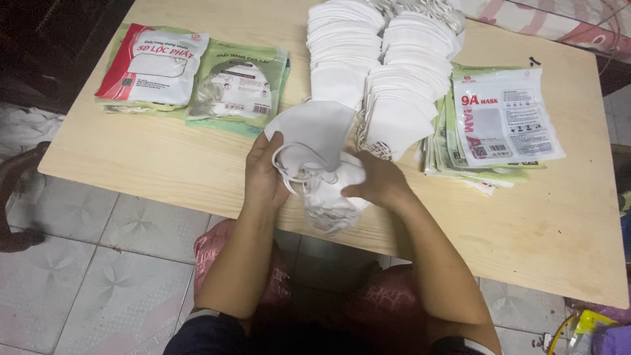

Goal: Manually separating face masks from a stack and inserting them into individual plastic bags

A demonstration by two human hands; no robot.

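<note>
My left hand (263,179) and my right hand (378,181) both grip a small bundle of white folded face masks (319,141) with white ear loops, held just above the near edge of the pale wooden table (164,154). The top mask fans up and left over my left fingers. The lower masks bulge below between both hands. Directly behind them lie two long overlapping rows of white masks (388,66).
Flat plastic mask packets are stacked at the right (503,121). Filled packets lie at the far left, one red and white (154,66), one green (240,89). Grey tiled floor (98,263) lies below. A patterned cloth (545,20) shows at the far right.
</note>
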